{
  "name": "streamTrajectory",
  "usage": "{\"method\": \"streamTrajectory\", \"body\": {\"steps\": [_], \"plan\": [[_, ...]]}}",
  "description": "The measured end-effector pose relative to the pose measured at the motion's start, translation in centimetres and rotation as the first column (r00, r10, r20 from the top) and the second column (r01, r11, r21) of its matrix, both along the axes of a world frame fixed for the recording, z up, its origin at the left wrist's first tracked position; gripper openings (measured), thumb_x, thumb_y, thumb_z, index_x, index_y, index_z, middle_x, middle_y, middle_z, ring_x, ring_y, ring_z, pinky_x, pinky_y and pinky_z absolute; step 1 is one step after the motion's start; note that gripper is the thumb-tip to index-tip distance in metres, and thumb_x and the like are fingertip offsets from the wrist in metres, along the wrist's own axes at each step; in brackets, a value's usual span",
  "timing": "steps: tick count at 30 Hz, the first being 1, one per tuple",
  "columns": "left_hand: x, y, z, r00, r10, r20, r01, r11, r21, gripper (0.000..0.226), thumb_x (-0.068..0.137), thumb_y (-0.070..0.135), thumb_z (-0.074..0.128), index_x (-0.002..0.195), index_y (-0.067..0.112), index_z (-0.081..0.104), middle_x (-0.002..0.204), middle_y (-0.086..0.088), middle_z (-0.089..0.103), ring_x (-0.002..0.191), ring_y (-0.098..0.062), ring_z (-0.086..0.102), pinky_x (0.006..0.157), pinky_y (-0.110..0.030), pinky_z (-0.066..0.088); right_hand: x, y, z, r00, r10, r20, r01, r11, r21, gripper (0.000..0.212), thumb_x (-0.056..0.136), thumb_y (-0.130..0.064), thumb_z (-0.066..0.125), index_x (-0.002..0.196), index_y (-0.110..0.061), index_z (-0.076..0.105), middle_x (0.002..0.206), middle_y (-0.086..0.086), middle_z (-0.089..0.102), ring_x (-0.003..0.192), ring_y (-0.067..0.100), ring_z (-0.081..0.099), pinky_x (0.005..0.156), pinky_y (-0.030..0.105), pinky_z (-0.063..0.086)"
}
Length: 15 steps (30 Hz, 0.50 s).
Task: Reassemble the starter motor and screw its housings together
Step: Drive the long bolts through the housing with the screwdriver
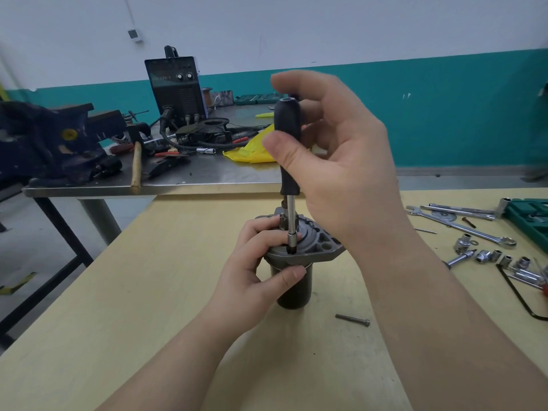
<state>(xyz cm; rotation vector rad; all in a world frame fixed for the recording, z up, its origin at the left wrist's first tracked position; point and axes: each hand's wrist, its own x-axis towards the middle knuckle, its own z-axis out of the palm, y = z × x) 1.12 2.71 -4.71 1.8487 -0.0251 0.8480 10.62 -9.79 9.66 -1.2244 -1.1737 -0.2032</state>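
Observation:
The starter motor (296, 289) stands upright on the wooden table (148, 292), dark cylinder below and grey flanged housing (320, 246) on top. My left hand (255, 262) grips the flange's near-left edge, thumb under it and fingers over the top. My right hand (335, 155) holds the black handle of a screwdriver (287, 134) between thumb and fingers; the other fingers spread loosely. The driver stands vertical, its socket tip seated on a screw at the flange's front edge. One loose long bolt (353, 319) lies on the table right of the motor.
Sockets (486, 256), a combination wrench (462, 228), extension bars and a green tool case (530, 215) lie at the right. Behind stands a steel bench (207, 176) with a vise (44, 137), a hammer (136, 164), a welder (178, 84) and a yellow bag (252, 152).

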Motion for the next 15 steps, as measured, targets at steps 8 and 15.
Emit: {"method": "streamTrajectory", "body": {"steps": [8, 15], "plan": [[-0.01, -0.15, 0.11, 1.0, -0.013, 0.014, 0.013, 1.0, -0.01, 0.036, 0.087, 0.025, 0.082, 0.121, 0.035, 0.076, 0.139, 0.001, 0.056, 0.147, -0.035, 0.045, 0.115, -0.064, 0.044, -0.05, 0.04, 0.12, 0.975, 0.147, -0.169, -0.146, 0.989, 0.018, 0.024, 0.106, -0.02, 0.06, 0.126, -0.028, 0.07, 0.108, -0.011, 0.075, 0.104, 0.019, 0.074, 0.091, 0.041, 0.063], [0.02, -0.06, 0.04, 1.0, -0.015, 0.009, 0.015, 1.0, -0.022, 0.035, 0.087, 0.025, 0.082, 0.119, 0.038, 0.076, 0.14, 0.001, 0.056, 0.146, -0.036, 0.046, 0.114, -0.065, 0.043, -0.06, 0.36, -0.12, 0.999, -0.013, -0.036, 0.013, 1.0, 0.007, 0.035, 0.096, -0.018, 0.078, 0.125, -0.036, 0.067, 0.092, -0.013, 0.067, 0.084, 0.013, 0.067, 0.084, 0.036, 0.061]]}}
